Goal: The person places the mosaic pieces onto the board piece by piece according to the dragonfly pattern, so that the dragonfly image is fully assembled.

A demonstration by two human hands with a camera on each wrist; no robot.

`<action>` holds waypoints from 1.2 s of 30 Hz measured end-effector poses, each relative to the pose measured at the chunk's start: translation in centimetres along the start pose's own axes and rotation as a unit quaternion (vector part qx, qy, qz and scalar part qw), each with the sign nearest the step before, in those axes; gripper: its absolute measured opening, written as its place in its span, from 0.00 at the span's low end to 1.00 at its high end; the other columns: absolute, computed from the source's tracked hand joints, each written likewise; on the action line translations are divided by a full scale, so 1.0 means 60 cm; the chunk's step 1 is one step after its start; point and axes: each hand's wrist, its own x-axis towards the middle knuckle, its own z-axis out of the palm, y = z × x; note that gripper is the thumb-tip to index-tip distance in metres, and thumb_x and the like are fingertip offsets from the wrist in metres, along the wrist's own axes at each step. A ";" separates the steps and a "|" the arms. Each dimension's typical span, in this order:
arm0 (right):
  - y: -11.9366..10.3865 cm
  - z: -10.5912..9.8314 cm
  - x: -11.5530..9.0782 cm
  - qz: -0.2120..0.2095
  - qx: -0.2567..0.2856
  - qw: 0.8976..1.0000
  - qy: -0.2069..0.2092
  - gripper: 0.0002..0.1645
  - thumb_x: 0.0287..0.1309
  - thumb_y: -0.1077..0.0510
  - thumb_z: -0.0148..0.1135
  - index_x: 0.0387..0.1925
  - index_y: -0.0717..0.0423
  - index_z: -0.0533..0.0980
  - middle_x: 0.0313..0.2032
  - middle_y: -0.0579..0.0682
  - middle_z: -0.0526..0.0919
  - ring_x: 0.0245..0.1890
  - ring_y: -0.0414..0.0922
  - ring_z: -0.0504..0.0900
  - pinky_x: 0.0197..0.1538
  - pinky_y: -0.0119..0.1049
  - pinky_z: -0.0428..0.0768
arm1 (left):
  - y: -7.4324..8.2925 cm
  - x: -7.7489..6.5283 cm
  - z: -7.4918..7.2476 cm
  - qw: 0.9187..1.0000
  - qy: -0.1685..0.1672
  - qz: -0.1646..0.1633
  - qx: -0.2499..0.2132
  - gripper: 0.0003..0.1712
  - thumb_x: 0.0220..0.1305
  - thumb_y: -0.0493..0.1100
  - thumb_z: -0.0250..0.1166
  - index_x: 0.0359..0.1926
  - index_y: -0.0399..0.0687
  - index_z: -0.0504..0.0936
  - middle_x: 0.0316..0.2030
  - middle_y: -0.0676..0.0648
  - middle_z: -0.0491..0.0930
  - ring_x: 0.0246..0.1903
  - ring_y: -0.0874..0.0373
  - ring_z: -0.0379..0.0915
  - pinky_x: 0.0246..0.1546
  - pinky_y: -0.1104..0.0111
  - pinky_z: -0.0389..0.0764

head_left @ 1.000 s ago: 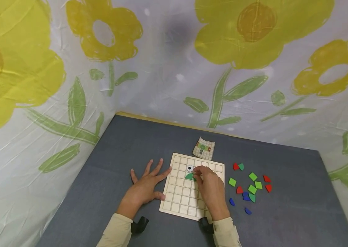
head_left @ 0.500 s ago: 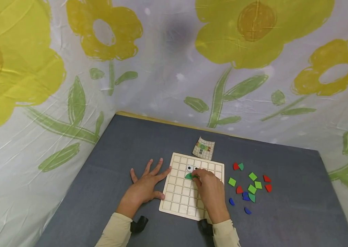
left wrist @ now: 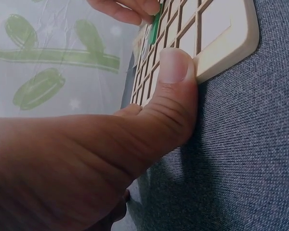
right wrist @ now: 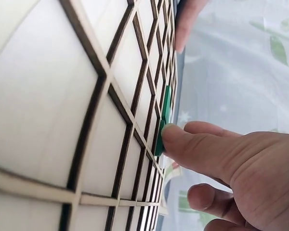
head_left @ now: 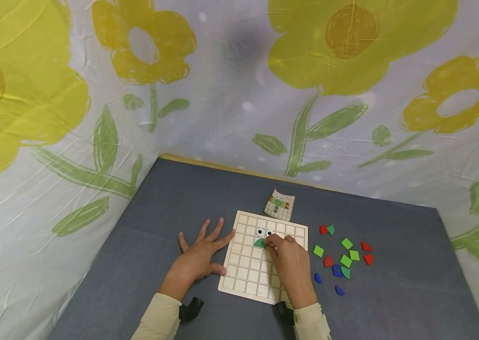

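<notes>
Head: board [head_left: 248, 274] on tabletop [head_left: 171, 193], card [head_left: 279, 206] just beyond. Left hand [head_left: 197, 259] spread wide, holding nothing, at board's left edge. Right hand [head_left: 292, 264] curled, beside green piece [head_left: 259, 243] below eyes [head_left: 260, 232].
Left wrist: thumb [left wrist: 176, 70] touches board.
Right wrist: right hand pinches second green piece [right wrist: 159, 139] on board.

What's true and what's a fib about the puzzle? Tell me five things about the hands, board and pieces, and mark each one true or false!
1. Two eye pieces sit side by side on the board. True.
2. The left hand is gripping a red piece. False: its fingers are spread and its thumb is at the board's edge.
3. The right hand touches a green piece. True.
4. The loose pieces beside the board are all blue. False: red and green ones lie there too.
5. The picture card lies past the board's far edge. True.
</notes>
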 end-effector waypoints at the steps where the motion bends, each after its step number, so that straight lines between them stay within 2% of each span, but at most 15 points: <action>1: 0.000 0.000 0.000 0.001 0.001 1.000 -0.001 0.14 0.51 0.60 0.84 0.39 0.45 0.89 0.29 0.44 0.87 0.19 0.41 0.75 0.17 0.31 0.67 | -0.001 0.000 0.001 1.000 0.000 0.000 0.001 0.62 0.47 0.57 0.79 0.83 0.71 0.59 0.85 0.49 0.42 0.84 0.38 0.29 0.63 0.16 0.27; 9: 0.002 -0.008 -0.003 0.022 0.014 1.000 -0.008 0.12 0.56 0.58 0.81 0.41 0.42 0.89 0.29 0.43 0.88 0.17 0.37 0.70 0.17 0.30 0.64 | -0.003 0.003 0.005 1.000 0.002 0.005 0.001 0.62 0.48 0.58 0.78 0.83 0.71 0.58 0.85 0.50 0.41 0.84 0.38 0.28 0.63 0.15 0.27; 18: 0.013 -0.024 -0.005 0.033 0.036 0.999 -0.004 0.11 0.60 0.57 0.80 0.44 0.45 0.89 0.35 0.44 0.93 0.17 0.37 0.75 0.15 0.30 0.64 | -0.001 0.004 0.004 1.000 0.001 0.004 0.002 0.62 0.48 0.57 0.78 0.83 0.71 0.58 0.85 0.50 0.41 0.84 0.38 0.28 0.62 0.15 0.27; 26: 0.042 -0.048 -0.007 0.073 0.047 0.996 -0.001 0.10 0.65 0.55 0.76 0.48 0.48 0.89 0.38 0.48 0.93 0.12 0.35 0.64 0.12 0.33 0.58 | -0.002 0.001 0.005 1.000 0.006 0.007 -0.003 0.62 0.47 0.57 0.78 0.83 0.70 0.59 0.85 0.49 0.42 0.84 0.38 0.29 0.62 0.15 0.27; 31: 0.064 -0.058 -0.010 0.098 0.055 0.994 0.012 0.10 0.67 0.54 0.74 0.49 0.50 0.88 0.38 0.49 0.92 0.14 0.36 0.68 0.13 0.35 0.62 | -0.002 0.000 0.003 1.000 0.008 0.009 -0.002 0.62 0.47 0.57 0.78 0.83 0.70 0.60 0.85 0.48 0.43 0.84 0.37 0.29 0.62 0.15 0.27; 36: 0.089 -0.068 -0.024 0.116 0.060 0.991 0.020 0.11 0.68 0.54 0.72 0.49 0.52 0.88 0.36 0.48 0.91 0.19 0.39 0.77 0.16 0.34 0.67 | -0.002 -0.001 0.002 1.000 0.005 0.008 0.000 0.62 0.47 0.57 0.78 0.83 0.69 0.60 0.85 0.48 0.43 0.84 0.37 0.30 0.62 0.15 0.28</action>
